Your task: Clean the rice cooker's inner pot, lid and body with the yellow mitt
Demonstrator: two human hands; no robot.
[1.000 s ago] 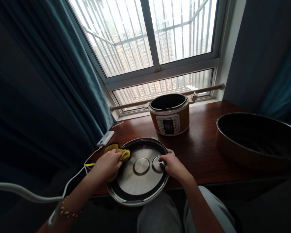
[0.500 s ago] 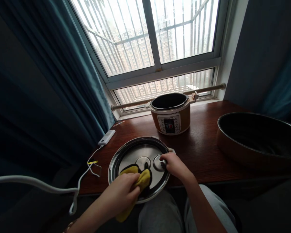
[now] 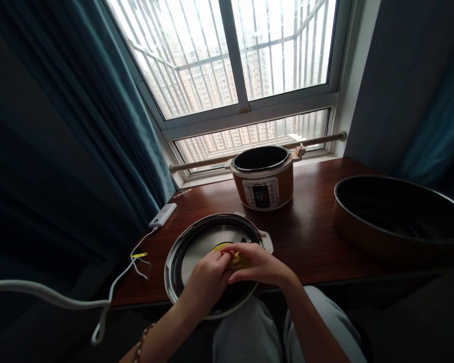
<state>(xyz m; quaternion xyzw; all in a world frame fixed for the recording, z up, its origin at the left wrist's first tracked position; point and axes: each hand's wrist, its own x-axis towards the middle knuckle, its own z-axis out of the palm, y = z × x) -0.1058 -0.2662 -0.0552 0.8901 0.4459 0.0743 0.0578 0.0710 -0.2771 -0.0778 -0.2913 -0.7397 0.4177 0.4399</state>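
Observation:
A round metal pressure cooker lid lies with its inner side up at the table's front edge, partly overhanging it. Over the lid, my left hand is closed on a yellow cloth. My right hand meets it from the right, its fingers wrapped round the same cloth. Much of the cloth is hidden by the fingers, and both hands cover the lid's middle. Beyond the lid stands the open electric pressure cooker, with a dark inside and a control panel on its front.
On the right of the wooden table stands a large dark pan. A white power bank with a white cable lies at the left, by the blue curtain. Behind the cooker is a barred window.
My right hand has left the lid's rim and moved left onto the cloth. My left hand has brought the cloth up and right to meet it. The cooker has stayed put.

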